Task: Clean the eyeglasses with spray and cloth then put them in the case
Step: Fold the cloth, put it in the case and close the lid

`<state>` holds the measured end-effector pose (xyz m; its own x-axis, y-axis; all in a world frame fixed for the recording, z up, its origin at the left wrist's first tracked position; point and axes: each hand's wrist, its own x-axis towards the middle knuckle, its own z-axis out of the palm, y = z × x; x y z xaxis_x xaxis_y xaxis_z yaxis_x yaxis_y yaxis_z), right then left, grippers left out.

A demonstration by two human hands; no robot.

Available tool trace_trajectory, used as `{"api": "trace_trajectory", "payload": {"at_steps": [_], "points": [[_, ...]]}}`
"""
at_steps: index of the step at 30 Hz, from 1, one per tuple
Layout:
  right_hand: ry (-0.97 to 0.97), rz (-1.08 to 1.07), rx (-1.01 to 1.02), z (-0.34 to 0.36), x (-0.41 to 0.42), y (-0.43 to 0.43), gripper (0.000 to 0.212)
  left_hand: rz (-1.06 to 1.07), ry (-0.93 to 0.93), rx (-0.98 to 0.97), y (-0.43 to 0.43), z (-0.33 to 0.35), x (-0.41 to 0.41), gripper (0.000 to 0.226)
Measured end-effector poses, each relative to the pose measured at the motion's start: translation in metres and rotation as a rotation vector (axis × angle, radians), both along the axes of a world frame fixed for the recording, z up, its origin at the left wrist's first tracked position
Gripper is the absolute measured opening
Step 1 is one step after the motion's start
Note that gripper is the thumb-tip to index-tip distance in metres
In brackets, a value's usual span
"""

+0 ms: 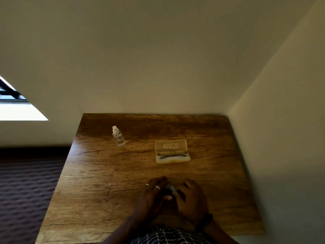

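Eyeglasses (172,155) lie left to right in the open case (170,146), straight ahead of and about equally near the left hand (153,191) and right hand (190,196), whose curled fingers together pinch what looks like a small pale cloth (171,188).

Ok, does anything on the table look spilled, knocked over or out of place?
Nothing stands out. The spray bottle stands upright, the eyeglasses lie in the open case, and the left hand and right hand meet over a small blurred item.

Pale printed lines and a small logo stand on the raised lid (170,146) of the translucent yellowish plastic eyeglass case (173,161), too blurred to read.
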<state>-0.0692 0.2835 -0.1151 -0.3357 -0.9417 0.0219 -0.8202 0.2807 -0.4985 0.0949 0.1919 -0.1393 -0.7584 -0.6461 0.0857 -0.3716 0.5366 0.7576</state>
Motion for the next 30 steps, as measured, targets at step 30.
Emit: {"api": "trace_trajectory", "payload": {"at_steps": [30], "points": [[-0.399, -0.478, 0.172, 0.022, -0.063, -0.119, 0.022, 0.491, -0.138, 0.284, -0.103, 0.043, -0.097, 0.018]]}}
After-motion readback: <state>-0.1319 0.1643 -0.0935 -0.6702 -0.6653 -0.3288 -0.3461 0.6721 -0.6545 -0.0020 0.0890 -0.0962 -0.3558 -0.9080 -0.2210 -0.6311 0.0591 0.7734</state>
